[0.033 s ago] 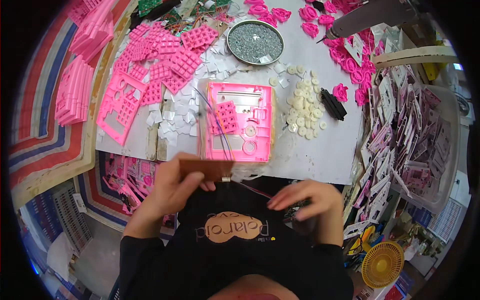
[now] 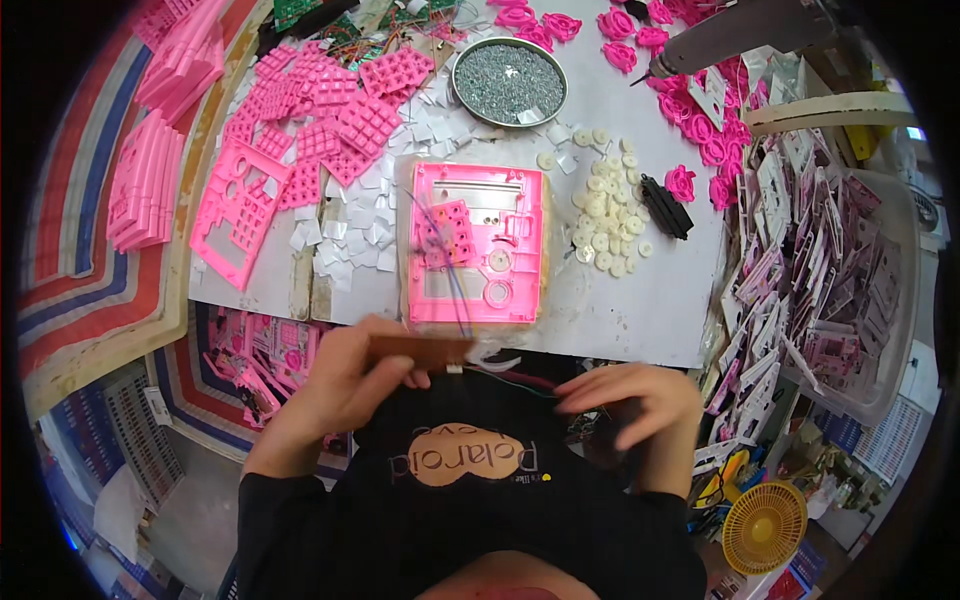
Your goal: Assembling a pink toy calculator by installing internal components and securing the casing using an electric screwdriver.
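My left hand point(image 2: 360, 380) grips a brown circuit board point(image 2: 425, 349) at the table's front edge, seen nearly edge-on. Thin wires run from the board, some up over the pink casing, others toward my right hand point(image 2: 640, 398). That hand hovers with fingers stretched out and thumb apart; its fingertips are by the wires point(image 2: 520, 381), and whether they touch is unclear. Just beyond the board, the pink plastic casing point(image 2: 533, 270) lies inside up on a padded block wrapped in clear plastic. A pink button pad point(image 2: 447, 236) rests in its left part.
Pink button pads point(image 2: 340, 95), a pink faceplate point(image 2: 212, 225) and white paper squares lie at left. A round tin of small screws point(image 2: 510, 82) stands at the back. Cream discs point(image 2: 610, 215) and a black part point(image 2: 666, 208) lie right. An electric screwdriver point(image 2: 720, 40) hangs upper right, above a bin of panels point(image 2: 890, 300).
My right hand has shifted a little to the right, away from the board. The board in my left hand has dropped slightly toward me and tilted more edge-on.
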`<state>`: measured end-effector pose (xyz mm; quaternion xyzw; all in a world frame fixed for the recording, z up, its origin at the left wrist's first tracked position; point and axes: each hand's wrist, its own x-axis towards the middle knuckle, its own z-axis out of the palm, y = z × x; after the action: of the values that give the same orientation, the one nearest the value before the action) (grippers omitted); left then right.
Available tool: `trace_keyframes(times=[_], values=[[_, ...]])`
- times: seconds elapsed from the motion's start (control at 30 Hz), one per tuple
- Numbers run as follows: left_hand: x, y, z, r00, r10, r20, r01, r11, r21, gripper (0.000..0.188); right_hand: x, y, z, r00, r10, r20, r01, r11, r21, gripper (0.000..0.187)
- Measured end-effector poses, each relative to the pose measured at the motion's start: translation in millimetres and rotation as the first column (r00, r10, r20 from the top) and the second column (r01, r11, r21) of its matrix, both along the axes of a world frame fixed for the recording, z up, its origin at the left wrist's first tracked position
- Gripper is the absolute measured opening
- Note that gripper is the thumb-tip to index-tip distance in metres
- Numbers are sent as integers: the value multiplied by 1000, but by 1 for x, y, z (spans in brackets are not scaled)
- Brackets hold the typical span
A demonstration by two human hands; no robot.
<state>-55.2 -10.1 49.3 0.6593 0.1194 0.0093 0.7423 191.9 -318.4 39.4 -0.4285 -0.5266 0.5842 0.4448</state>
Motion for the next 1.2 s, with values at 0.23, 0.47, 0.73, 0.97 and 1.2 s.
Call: trace_keyframes(times=[0.23, 0.47, 0.73, 0.97, 1.2], values=[[26, -9, 7, 896, -442, -48, 433, 842, 323, 20, -9, 55, 35, 762, -390, 517, 385, 915, 122, 61], [5, -1, -3, 959, -284, 28, 261, 912, 315, 21, -1, 173, -33, 398, -469, 788, 34, 866, 499, 51], [1, -5, -13, 982, -184, 47, 169, 961, 219, 16, -63, 164, -26, 236, -283, 930, 196, 951, 239, 98], [2, 0, -13, 992, -124, -21, 125, 986, 112, 20, -54, 164, -23, 192, -154, 969, 55, 988, 146, 96], [6, -2, -8, 992, -124, -32, 127, 986, 109, 21, -9, 154, -4, 902, -76, 425, -1, 984, 177, 66]])
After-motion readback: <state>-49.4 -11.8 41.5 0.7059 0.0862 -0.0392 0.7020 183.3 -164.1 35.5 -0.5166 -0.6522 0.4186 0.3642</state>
